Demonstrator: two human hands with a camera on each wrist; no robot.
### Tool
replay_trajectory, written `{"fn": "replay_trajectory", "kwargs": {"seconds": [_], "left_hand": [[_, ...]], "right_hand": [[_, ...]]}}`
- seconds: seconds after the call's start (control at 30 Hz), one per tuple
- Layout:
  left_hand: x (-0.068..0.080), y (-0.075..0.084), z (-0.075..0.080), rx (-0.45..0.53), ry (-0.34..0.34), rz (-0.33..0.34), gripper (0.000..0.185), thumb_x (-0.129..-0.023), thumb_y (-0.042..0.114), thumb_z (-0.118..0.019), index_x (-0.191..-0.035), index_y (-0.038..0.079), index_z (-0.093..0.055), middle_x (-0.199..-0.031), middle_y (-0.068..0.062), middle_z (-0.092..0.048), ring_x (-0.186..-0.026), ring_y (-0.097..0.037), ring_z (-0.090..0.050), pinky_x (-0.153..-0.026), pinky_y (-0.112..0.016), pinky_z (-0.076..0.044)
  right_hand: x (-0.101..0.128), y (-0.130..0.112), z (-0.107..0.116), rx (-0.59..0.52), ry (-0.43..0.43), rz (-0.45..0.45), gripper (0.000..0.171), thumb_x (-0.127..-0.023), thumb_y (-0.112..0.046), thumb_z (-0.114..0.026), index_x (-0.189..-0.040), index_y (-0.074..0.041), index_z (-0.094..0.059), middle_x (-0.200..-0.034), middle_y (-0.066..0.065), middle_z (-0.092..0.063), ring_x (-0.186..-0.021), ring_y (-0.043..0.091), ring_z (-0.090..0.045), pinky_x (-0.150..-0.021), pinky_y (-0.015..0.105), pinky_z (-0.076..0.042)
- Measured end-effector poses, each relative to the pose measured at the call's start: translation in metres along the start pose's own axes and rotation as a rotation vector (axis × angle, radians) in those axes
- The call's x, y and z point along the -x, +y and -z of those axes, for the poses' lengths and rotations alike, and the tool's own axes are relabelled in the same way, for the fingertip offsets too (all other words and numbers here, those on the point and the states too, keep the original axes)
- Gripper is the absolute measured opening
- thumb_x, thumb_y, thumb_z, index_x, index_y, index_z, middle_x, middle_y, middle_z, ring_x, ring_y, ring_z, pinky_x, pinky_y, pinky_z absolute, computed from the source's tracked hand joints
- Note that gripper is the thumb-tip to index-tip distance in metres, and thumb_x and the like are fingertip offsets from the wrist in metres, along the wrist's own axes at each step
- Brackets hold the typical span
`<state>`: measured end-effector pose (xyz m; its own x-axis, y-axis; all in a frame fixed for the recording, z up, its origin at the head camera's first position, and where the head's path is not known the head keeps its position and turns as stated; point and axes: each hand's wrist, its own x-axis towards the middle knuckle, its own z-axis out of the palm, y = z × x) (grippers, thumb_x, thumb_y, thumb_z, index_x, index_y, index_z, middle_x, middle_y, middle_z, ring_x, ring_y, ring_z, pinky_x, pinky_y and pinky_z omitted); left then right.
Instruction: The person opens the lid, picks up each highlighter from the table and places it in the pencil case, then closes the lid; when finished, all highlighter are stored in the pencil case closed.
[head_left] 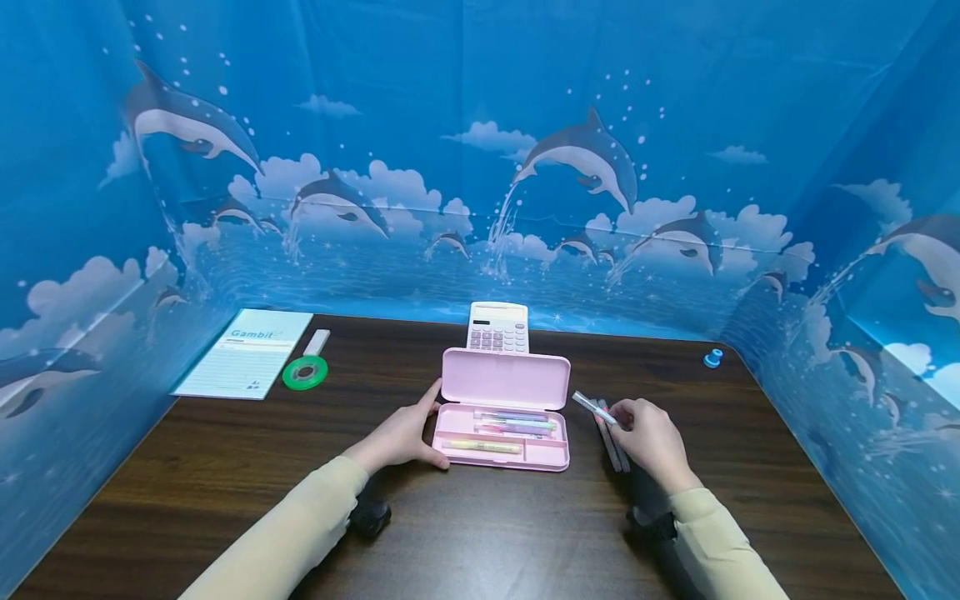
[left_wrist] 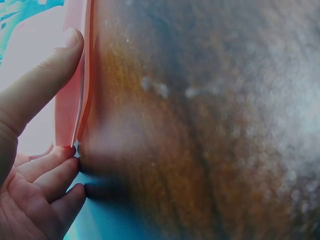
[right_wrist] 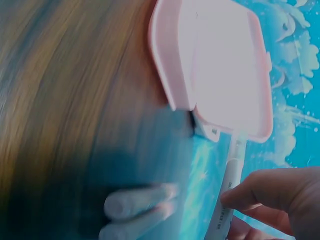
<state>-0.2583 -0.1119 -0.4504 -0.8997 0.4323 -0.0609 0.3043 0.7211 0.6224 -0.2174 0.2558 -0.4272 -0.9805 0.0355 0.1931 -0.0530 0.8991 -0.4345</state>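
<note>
A pink pencil case lies open on the table with its lid raised at the back. My left hand holds its left end, thumb along the front side and fingers by the hinge end. Inside are several pastel pens and a yellow highlighter in the front compartment. My right hand pinches a white marker pen with a clear end, just right of the case, that end pointing towards it. Below this hand two greyish pens lie side by side on the table, seen blurred in the right wrist view.
Behind the lid stands a white calculator. A notepad, a green roll of tape and a white eraser-like block lie at the back left. A small blue object sits near the back right corner. Dolphin-printed curtains surround the table.
</note>
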Motion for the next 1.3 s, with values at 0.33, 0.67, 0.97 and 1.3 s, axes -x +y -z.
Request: {"fn": "replay_trajectory", "kwargs": {"seconds": [0.33, 0.67, 0.97, 1.3], "left_hand": [[0.0, -0.002, -0.001, 0.001, 0.008, -0.014, 0.13, -0.059, 0.037, -0.09, -0.153, 0.005, -0.007, -0.135, -0.014, -0.053, -0.122, -0.029, -0.051, -0.104, -0.046, -0.037], [0.001, -0.002, -0.001, 0.016, 0.008, -0.003, 0.13, -0.058, 0.037, -0.091, -0.153, 0.007, -0.006, -0.136, -0.015, -0.052, -0.122, -0.029, -0.051, -0.104, -0.047, -0.036], [0.0, -0.004, -0.004, 0.02, 0.008, 0.006, 0.131, -0.058, 0.037, -0.091, -0.153, 0.009, -0.006, -0.139, -0.014, -0.05, -0.125, -0.028, -0.048, -0.106, -0.048, -0.034], [0.0, -0.001, -0.002, 0.014, 0.017, -0.003, 0.13, -0.057, 0.036, -0.091, -0.153, 0.006, -0.008, -0.136, -0.014, -0.053, -0.12, -0.027, -0.052, -0.104, -0.047, -0.036]], "right_hand": [[0.001, -0.027, -0.009, -0.016, -0.003, 0.083, 0.013, -0.077, -0.008, -0.072, -0.089, -0.009, -0.071, -0.079, 0.003, -0.058, -0.067, 0.017, -0.05, -0.056, 0.031, -0.045], [0.003, -0.054, -0.027, -0.015, -0.007, 0.179, 0.013, -0.075, -0.008, -0.075, -0.087, -0.011, -0.074, -0.079, 0.002, -0.061, -0.068, 0.014, -0.052, -0.058, 0.03, -0.046], [0.004, -0.075, -0.042, -0.023, 0.007, 0.286, 0.011, -0.074, -0.005, -0.075, -0.082, -0.012, -0.073, -0.072, -0.003, -0.058, -0.064, 0.009, -0.049, -0.061, 0.027, -0.043], [0.005, -0.105, -0.058, -0.004, -0.058, 0.381, 0.01, -0.074, -0.01, -0.077, -0.082, -0.015, -0.073, -0.073, -0.004, -0.058, -0.065, 0.009, -0.05, -0.058, 0.025, -0.042]]}}
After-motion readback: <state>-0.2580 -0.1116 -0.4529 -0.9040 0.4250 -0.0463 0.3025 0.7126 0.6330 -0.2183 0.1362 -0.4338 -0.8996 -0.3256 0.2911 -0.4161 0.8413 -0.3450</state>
